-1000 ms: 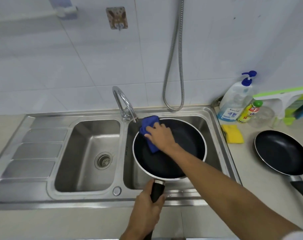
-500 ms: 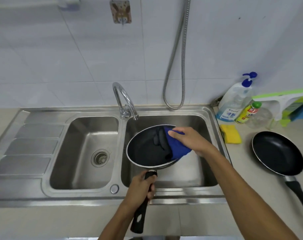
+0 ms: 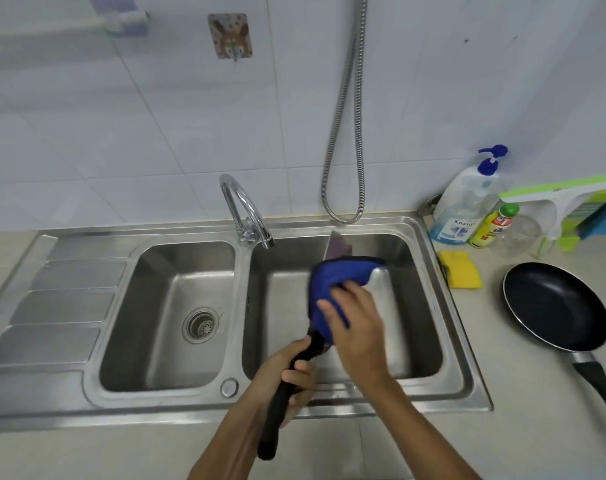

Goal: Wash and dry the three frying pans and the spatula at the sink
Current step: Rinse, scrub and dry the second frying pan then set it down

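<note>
Pan (image 3: 339,245) now edge-on, left grip (image 3: 287,372) clamps handle (image 3: 277,420), right grip (image 3: 360,330) clutches blue cloth (image 3: 336,275), bottle (image 3: 464,206) reads Kassa

Light: bright, even, cool white; its source is out of view.
Shadows: soft and faint, mostly inside the sink (image 3: 381,224) basins.
Glare: pale sheen on the basin walls and the tap (image 3: 241,199); a thin highlight on the counter pan (image 3: 554,306) rim.
Blur: right hand (image 3: 360,327), cloth (image 3: 336,275) and held pan (image 3: 337,245) smeared by motion; the rest is fairly sharp.
Distortion: wide-angle bend; the sink's front edge bows and the tile (image 3: 156,116) lines slant.

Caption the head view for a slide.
Left hand holds a pan edge-on over the sink; right hand wipes it with blue cloth.
</note>
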